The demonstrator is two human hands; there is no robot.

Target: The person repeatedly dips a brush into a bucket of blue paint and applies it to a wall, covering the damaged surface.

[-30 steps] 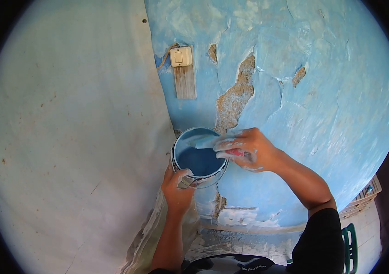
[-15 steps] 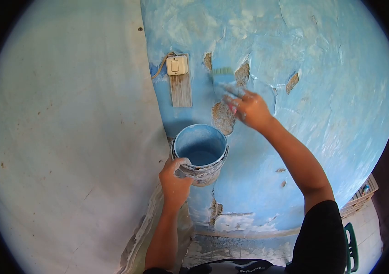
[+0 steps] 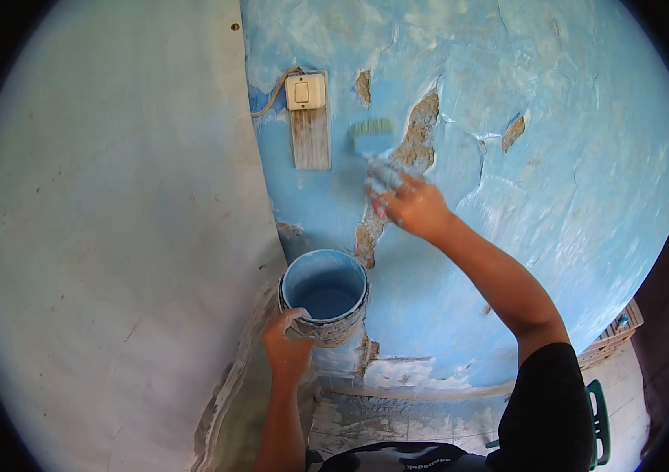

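White sheeting covers the wall to our left. Our left hand grips the rim of a paint bucket, fingers curled over its edge, blue paint inside. Above it sits a light switch on a wooden strip. Our right hand is closed around a paintbrush, bristles pressed against the blue wall beside a bare patch.

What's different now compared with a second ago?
The right hand lifted the brush out of the paint bucket and up to the blue wall, beside the bare patch. The bucket sits lower in view. The left hand still grips the bucket's rim.
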